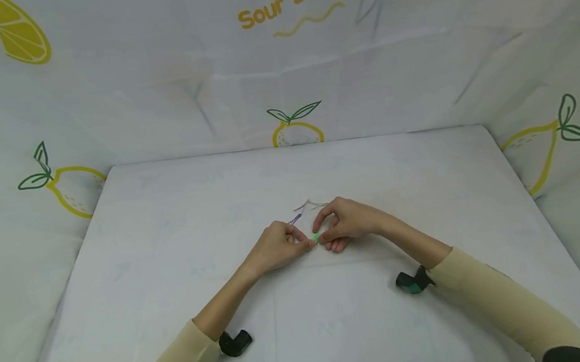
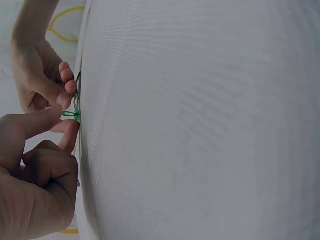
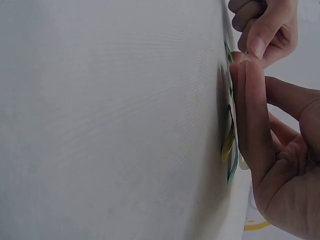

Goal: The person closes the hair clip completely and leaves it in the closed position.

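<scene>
Near the middle of the white table, my left hand (image 1: 279, 247) and right hand (image 1: 349, 222) meet fingertip to fingertip at a small bright green looped cord (image 1: 316, 237). The left thumb and index finger pinch one side of it; the right thumb and fingertips pinch the other. In the left wrist view the green loop (image 2: 70, 114) shows narrow and low, close over the tabletop. Under the right fingers, the right wrist view shows a yellowish loop (image 3: 227, 145) and a teal strand (image 3: 233, 167). The fingers hide much of the cord.
A purple strand (image 1: 296, 219) pokes out behind the left fingers. Thin dark strands (image 1: 319, 204) lie just beyond the hands. The white table (image 1: 190, 205) meets a lemon-printed cloth (image 1: 160, 100) at its back edge, with more cloth at both sides.
</scene>
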Demonstrator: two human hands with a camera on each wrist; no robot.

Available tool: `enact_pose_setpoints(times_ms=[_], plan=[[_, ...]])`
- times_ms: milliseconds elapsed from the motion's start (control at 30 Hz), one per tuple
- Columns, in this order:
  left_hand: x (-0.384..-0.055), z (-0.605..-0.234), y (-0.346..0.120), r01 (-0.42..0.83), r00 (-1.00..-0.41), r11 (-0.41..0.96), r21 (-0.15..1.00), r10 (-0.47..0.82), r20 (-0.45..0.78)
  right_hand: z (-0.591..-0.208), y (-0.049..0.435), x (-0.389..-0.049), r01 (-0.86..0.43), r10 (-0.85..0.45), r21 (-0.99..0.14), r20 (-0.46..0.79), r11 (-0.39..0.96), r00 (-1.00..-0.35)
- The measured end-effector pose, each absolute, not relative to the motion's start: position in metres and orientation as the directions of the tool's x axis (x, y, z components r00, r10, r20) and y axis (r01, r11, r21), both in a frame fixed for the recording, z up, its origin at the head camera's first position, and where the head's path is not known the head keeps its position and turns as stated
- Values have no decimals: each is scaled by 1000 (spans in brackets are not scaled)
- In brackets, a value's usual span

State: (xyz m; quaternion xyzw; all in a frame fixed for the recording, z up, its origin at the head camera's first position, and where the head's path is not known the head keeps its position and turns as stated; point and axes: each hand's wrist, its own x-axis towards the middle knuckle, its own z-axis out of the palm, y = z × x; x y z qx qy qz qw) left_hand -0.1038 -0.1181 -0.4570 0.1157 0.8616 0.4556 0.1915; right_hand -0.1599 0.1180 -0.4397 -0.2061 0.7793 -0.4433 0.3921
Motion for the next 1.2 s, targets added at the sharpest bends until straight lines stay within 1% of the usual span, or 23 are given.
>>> enact_pose_setpoints(times_ms=[200,467,733,967,1200], plan=[[-105,-458,-118,27,-897,558,829,379,-226,-442,117,-162,41,-660,-845,-445,533,-606],[-107,-459,-119,-10,-888,550,835,379,-260,-438,112,-160,-6,-644,-815,-453,579,-616],[-107,-460,-118,-38,-873,534,845,394,-288,-438,112,-158,-16,-647,-811,-455,584,-612],[-104,-456,-118,-25,-868,540,841,406,-287,-438,113,-155,-17,-651,-817,-447,577,-614],[-102,-453,-116,19,-879,543,839,408,-244,-438,115,-153,-20,-655,-835,-416,550,-631]])
